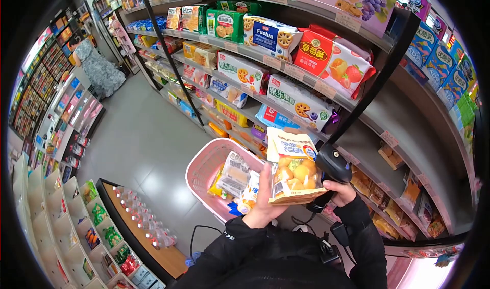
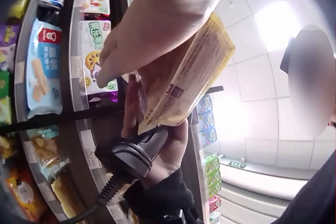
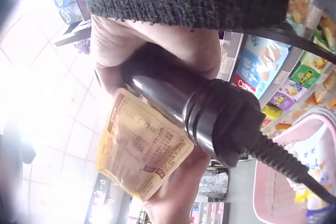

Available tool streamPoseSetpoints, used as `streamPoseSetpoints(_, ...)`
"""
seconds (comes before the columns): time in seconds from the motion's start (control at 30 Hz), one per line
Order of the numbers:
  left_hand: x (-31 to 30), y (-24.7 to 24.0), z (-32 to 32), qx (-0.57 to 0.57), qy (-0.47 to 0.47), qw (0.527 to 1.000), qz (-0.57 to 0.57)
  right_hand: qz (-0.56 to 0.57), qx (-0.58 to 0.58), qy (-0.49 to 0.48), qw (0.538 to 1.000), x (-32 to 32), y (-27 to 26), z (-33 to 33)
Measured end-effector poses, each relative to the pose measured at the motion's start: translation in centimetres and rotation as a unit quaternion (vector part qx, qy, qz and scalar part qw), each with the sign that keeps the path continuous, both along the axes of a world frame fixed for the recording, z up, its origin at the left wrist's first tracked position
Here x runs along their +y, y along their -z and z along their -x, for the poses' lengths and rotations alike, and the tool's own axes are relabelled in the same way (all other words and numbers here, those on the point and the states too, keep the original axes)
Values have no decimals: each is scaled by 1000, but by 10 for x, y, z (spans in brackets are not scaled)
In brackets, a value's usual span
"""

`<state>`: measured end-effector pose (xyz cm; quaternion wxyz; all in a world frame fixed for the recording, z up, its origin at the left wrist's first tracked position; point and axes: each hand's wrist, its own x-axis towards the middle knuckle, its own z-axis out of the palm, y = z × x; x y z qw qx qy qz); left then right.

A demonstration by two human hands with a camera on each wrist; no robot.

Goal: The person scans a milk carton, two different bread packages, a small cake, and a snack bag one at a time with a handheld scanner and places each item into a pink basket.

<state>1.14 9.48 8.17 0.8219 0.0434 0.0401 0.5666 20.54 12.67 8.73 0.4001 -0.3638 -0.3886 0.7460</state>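
My left hand grips a cream-coloured snack bag by its left side, and small round golden cakes show through its clear front. In the left wrist view, the bag's printed back and bottom are visible. My right hand holds a black handheld barcode scanner by its handle, close against the bag's right side. A coiled cable runs from the scanner's handle end. Below and left of the bag is a pink basket with several packaged snacks inside.
A shelf rack of biscuit packs rises ahead and to the right, with a black upright post near the scanner. White compartments of snacks and bottles stand at lower left. Another person is in the far aisle.
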Motion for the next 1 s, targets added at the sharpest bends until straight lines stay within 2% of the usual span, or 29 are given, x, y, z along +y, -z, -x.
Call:
streamPoseSetpoints(0.13, 2, -5, 0, -63, 47, 997, -13, -31, -34, -8, 999, 0, -12, 10)
streamPoseSetpoints(0.33, 2, -6, -3, -36, 44, 998, -8, -83, -94, 1, 992, -2, -15, 9)
streamPoseSetpoints(0.43, 3, -5, -3, -40, 46, 998, -11, -149, -197, 15, 969, -2, -14, 6)
streamPoseSetpoints(0.7, 3, 4, 3, 4, 44, 999, 0, -135, -168, 7, 977, 1, -6, 17)
streamPoseSetpoints(0.77, 1, 3, 5, 77, 28, 996, 39, -116, -159, -10, 980, 4, -7, 19)
streamPoseSetpoints(0.93, 1, 19, 13, -25, 46, 997, 49, -85, -115, -50, 988, 4, -6, 24)
streamPoseSetpoints(1.0, -2, 27, 18, 50, 7, 998, 37, -92, -82, -72, 990, 4, -7, 26)
